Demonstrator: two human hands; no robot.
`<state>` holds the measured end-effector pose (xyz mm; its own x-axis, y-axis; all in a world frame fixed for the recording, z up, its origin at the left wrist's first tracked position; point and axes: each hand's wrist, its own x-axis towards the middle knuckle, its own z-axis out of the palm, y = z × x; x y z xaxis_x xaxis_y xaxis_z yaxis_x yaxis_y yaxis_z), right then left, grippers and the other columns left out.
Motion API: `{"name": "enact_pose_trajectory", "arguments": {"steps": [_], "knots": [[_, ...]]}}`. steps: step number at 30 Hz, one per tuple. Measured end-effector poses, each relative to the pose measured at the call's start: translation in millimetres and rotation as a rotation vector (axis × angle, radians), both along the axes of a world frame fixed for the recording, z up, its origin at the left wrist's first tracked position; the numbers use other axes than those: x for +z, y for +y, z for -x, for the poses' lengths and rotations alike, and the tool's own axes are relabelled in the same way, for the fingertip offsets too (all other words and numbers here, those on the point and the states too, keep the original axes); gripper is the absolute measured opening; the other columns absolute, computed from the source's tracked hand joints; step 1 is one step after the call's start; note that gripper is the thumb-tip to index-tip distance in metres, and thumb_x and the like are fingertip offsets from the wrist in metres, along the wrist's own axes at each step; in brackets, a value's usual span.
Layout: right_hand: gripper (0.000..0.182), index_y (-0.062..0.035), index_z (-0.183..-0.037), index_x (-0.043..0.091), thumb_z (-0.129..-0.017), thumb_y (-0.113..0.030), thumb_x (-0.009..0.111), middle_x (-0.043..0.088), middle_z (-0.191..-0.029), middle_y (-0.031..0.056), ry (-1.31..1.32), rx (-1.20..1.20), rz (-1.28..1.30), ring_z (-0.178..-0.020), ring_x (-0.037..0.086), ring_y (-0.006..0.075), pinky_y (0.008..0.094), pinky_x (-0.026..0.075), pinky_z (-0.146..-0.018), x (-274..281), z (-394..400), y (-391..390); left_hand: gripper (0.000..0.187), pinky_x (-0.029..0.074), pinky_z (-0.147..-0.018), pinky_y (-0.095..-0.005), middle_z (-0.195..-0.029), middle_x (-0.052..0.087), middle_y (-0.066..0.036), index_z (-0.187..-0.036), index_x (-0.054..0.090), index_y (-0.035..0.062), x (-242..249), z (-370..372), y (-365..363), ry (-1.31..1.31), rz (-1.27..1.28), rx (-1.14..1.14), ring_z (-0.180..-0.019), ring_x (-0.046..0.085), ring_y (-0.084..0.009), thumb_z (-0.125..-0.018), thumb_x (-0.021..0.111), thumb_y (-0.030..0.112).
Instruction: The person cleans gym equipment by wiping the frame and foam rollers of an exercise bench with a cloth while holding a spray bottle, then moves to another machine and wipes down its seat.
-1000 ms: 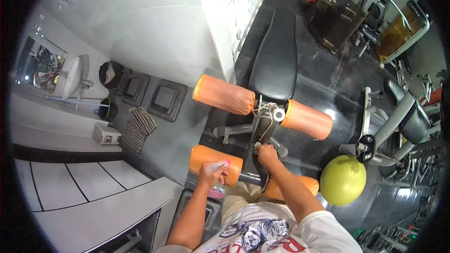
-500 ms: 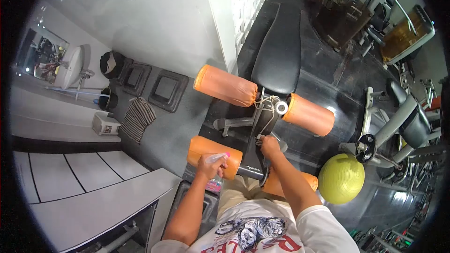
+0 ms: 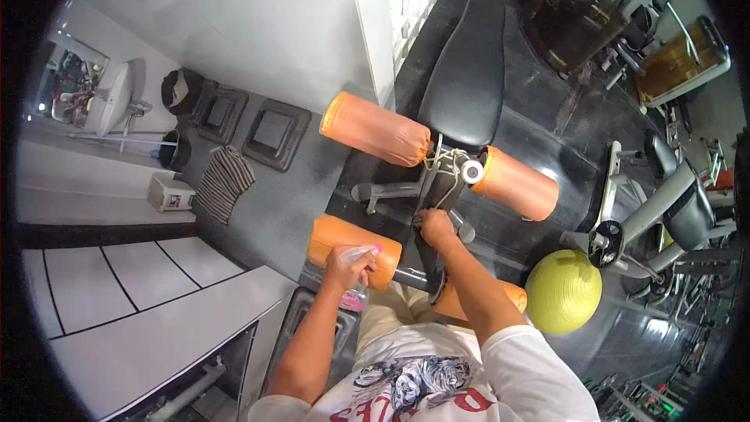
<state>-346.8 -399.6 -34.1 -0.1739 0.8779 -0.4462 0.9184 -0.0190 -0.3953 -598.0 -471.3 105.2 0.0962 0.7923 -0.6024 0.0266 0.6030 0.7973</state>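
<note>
My left hand [image 3: 345, 268] is closed around a spray bottle [image 3: 353, 297] with a whitish head, a pink nozzle and a pink label; most of its body is behind my hand. It is held just over an orange foam roller [image 3: 324, 244] of a weight bench. My right hand [image 3: 435, 228] is curled against the bench's dark metal upright [image 3: 423, 254], between the upper and lower rollers. Whatever is under its fingers is too small to make out. Above it, string [image 3: 449, 162] is tied round the frame beside the upper left orange roller [image 3: 375, 129] and upper right roller [image 3: 517, 184].
The black padded bench [image 3: 466, 70] stretches away ahead. A yellow-green exercise ball [image 3: 564, 291] lies on the right, near a weight machine [image 3: 656, 207]. To the left stand a white cabinet [image 3: 164, 336], a striped mat [image 3: 225, 186] and a sink [image 3: 115, 100].
My right hand has moved slightly up and left along the metal upright. My left hand still holds the spray bottle, and the view has shifted a little.
</note>
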Motion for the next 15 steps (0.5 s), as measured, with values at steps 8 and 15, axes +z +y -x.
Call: {"name": "enact_pose_trajectory", "arguments": {"steps": [8, 15], "knots": [[0.018, -0.0057, -0.096, 0.073, -0.080, -0.008, 0.066, 0.072, -0.091, 0.0240, 0.322, 0.217, -0.040, -0.090, 0.071, 0.0437, 0.0510, 0.058, -0.084, 81.9, -15.7, -63.4, 0.037, 0.046, -0.043, -0.0271, -0.071, 0.070, -0.009, -0.086, 0.074, -0.0052, -1.5, 0.5, -0.8, -0.011, 0.025, 0.034, -0.045, 0.060, -0.0135, -0.092, 0.076, 0.031], [0.021, -0.0067, -0.099, 0.073, -0.081, -0.007, 0.063, 0.072, -0.094, 0.0252, 0.009, 0.025, 0.037, -0.091, 0.070, 0.0449, 0.0508, 0.058, -0.084, -6.5, -0.4, 6.7, 0.037, 0.047, -0.042, -0.0274, -0.073, 0.070, -0.010, -0.092, 0.074, -0.0062, -7.0, 2.8, 0.8, -0.040, 0.026, 0.030, -0.046, 0.061, -0.0139, -0.090, 0.078, 0.030]]}}
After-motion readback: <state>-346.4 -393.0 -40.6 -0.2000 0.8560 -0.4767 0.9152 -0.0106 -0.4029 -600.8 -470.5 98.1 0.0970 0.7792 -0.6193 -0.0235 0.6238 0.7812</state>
